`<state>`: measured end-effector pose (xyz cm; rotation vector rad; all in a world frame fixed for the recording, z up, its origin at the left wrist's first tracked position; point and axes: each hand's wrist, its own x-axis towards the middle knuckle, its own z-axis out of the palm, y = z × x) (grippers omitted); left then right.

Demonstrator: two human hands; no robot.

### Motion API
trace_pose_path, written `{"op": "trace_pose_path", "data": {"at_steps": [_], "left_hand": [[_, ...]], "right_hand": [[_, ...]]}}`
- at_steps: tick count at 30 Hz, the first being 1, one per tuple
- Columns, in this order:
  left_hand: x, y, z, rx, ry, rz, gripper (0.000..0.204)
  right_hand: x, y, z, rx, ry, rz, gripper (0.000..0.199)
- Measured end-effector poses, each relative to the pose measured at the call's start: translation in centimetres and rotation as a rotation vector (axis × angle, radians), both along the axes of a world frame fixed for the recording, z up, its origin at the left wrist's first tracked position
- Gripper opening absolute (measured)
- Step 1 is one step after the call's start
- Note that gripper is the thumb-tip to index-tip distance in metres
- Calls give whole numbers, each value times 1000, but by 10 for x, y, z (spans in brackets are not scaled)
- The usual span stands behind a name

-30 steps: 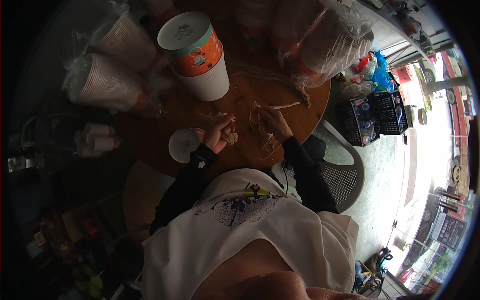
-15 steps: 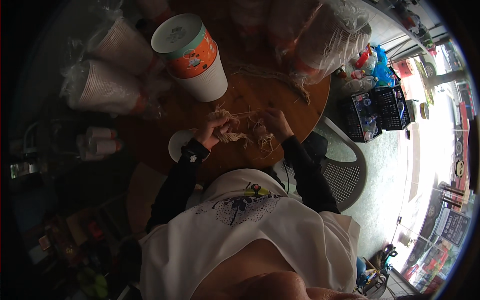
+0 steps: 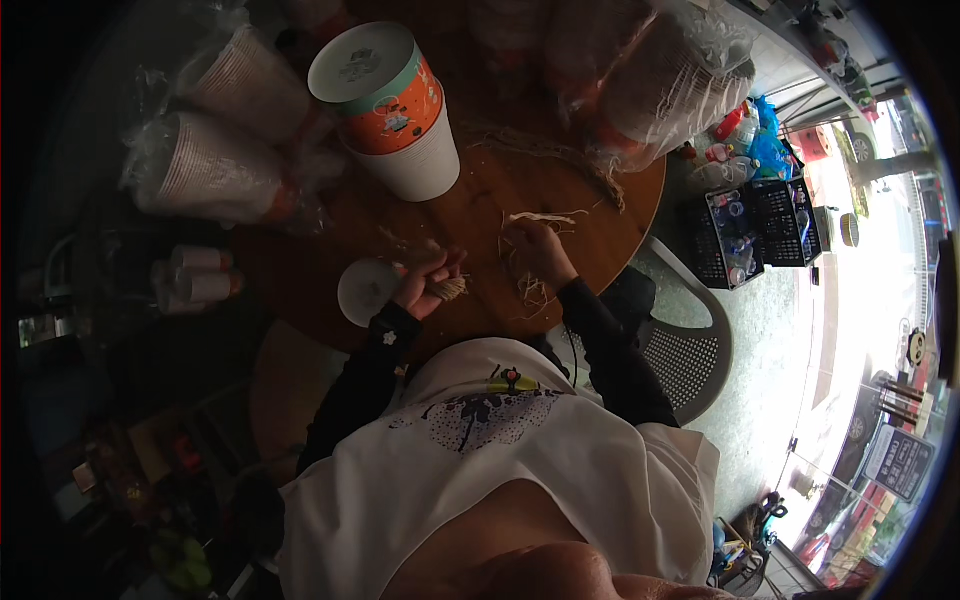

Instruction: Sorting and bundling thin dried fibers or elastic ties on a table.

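Note:
My left hand (image 3: 424, 284) is closed round a bundle of pale, straw-like strands (image 3: 452, 289), whose cut-looking end sticks out beside the palm. To its right, my right hand (image 3: 543, 252) pinches a few thin strands (image 3: 545, 217) that trail out past the fingertips. Loose strands (image 3: 532, 292) lie on the round wooden table (image 3: 590, 270) under and beside that hand. Just left of my left hand stands a white round tub (image 3: 366, 293).
Beyond my hands stands a stack of paper tubs (image 3: 420, 165), the top one orange and green. Plastic-wrapped tub stacks (image 3: 215, 170) (image 3: 670, 95) crowd both far sides. A twisted fibre length (image 3: 560, 152) lies at the back. Right of the table are a grey chair (image 3: 690, 350) and black crates (image 3: 735, 235).
My hands have drawn apart; the strands stretched between them are now separate. The left hand has turned round its bundle, and the right has shifted slightly, holding a few strands.

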<state>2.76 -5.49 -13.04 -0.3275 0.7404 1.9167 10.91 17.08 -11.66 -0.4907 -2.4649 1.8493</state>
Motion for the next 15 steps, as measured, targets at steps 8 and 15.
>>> {"op": "trace_pose_path", "data": {"at_steps": [8,15], "left_hand": [[3,33,11,-56,137,-124,17],[-44,-11,58,-15,444,129,13]], "right_hand": [[19,-53,27,202,208,331,17],[26,-23,-72,380,176,306,18]]}}
